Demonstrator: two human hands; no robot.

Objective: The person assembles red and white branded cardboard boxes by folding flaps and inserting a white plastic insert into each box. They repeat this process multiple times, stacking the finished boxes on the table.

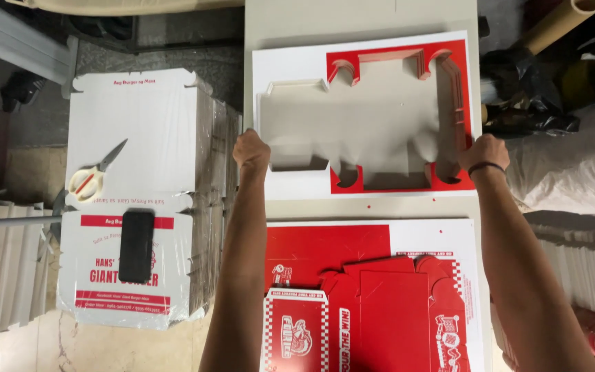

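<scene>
Meanwhile, both hands grip a die-cut waste frame point(311, 69) on the tabletop point(352, 14): left hand point(251, 149) closed on its near-left edge, right hand point(483, 151) on its right; lifting evenly seems next, printed box sheets point(380, 289) lying nearer.

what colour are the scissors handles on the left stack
Cream with red inner rings, on the scissors; head view.

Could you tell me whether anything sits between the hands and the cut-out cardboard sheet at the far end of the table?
Nothing visible does. The left hand and the right hand are each already at a side edge of the cut-out sheet, with no object between. The scissors lie off to the left.
</scene>
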